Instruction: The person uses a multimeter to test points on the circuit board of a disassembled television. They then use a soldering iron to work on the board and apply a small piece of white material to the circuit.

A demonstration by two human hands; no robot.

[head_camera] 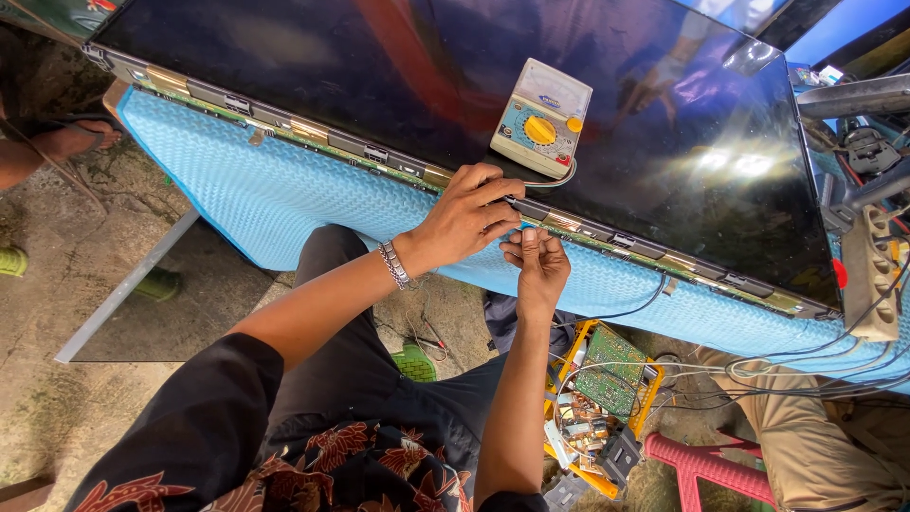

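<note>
A large flat display panel [398, 66] lies face up on a blue foam sheet [265, 190]. Along its near edge runs a strip of circuit boards and ribbon connectors [322, 140]. My left hand [464, 213], with a metal bracelet on the wrist, rests on that edge with its fingers curled over a thin probe or wire. My right hand [536, 261] pinches something small at the same spot on the strip, just below the left hand. A beige multimeter with a yellow dial [540, 118] sits on the panel just beyond my hands; its lead runs to them.
A yellow tray with a green circuit board and parts [602, 389] sits on the ground under my arms. A power strip with cables [867, 275] is at the right. Another person's leg [815, 427] and a pink stool [701, 465] are lower right; a sandalled foot [66, 137] is upper left.
</note>
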